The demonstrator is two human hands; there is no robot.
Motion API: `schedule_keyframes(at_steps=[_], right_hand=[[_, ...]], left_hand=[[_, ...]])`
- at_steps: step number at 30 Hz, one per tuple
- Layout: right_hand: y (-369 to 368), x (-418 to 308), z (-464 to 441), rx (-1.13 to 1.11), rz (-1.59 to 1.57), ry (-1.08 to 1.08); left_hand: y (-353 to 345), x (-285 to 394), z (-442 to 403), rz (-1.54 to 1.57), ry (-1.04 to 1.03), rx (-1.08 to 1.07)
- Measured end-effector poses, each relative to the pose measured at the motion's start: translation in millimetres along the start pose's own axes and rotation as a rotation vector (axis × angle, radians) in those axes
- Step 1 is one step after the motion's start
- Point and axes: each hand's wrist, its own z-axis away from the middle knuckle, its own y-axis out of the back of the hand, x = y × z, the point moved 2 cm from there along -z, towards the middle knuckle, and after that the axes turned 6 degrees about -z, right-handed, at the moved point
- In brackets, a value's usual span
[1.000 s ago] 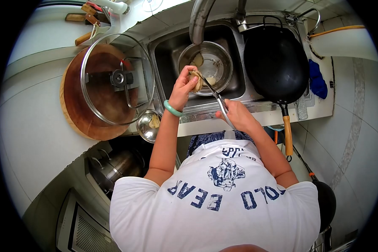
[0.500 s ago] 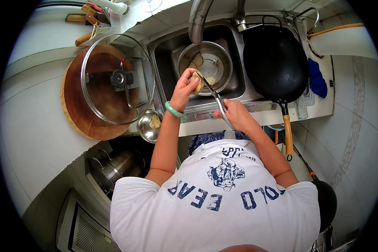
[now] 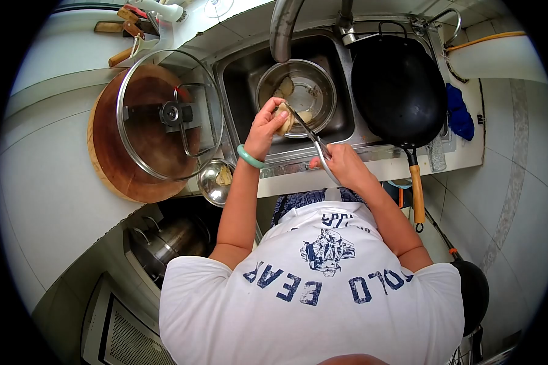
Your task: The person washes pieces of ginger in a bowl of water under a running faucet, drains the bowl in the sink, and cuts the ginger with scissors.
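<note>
My left hand (image 3: 268,125), with a green bangle (image 3: 250,157) at its wrist, is closed on a pale, layered food piece (image 3: 284,120) over the near rim of a steel bowl (image 3: 332,91). Scissors (image 3: 316,141) are in my right hand (image 3: 344,166), their blades touching the piece. Whether the blades are apart is too small to tell. Inside the bowl, which sits in the left sink basin (image 3: 240,70), lie other pale pieces (image 3: 285,86). A small steel bowl (image 3: 212,190) with a pale piece in it stands left of my left wrist.
A black wok (image 3: 398,88) with a wooden handle covers the sink's right side. The faucet (image 3: 282,30) hangs over the basin. To the left, a glass lid (image 3: 169,115) stands over a round wooden board (image 3: 97,143). Knives (image 3: 120,56) lie at the back left.
Both hands stay in nearly the same place with the piece and the scissors. Since the earliest frame, more pale food shows in the bowl just above my left fingertips.
</note>
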Motion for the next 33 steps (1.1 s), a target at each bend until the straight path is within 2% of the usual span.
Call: schedule_keyframes(at_steps=[8, 17, 21, 24, 26, 28, 33], right_hand=[[0.1, 3.4, 2.2, 0.008, -0.047, -0.030], [1.1, 2.7, 0.6, 0.009, 0.094, -0.063], [2.6, 5.4, 0.8, -0.002, 0.002, 0.014], [1.4, 8.3, -1.7, 0.046, -0.044, 0.020], [0.1, 13.3, -7.5, 0.079, -0.046, -0.001], [-2.1, 23.9, -15.5, 0.013, 0.004, -0.233], [-4.1, 11.6, -18.1, 0.019, -0.041, -0.233]], left_hand=[[1.7, 7.2, 0.3, -0.043, -0.012, -0.039], [1.6, 3.9, -0.3, -0.108, 0.010, -0.066], [4.4, 3.4, -1.0, -0.153, 0.004, -0.080], [2.8, 8.7, -0.2, -0.163, -0.018, -0.041], [7.1, 11.3, 1.4, -0.265, 0.050, 0.052], [9.3, 6.0, 1.2, -0.228, 0.015, 0.121], [26.1, -20.0, -0.5, -0.086, -0.072, 0.326]])
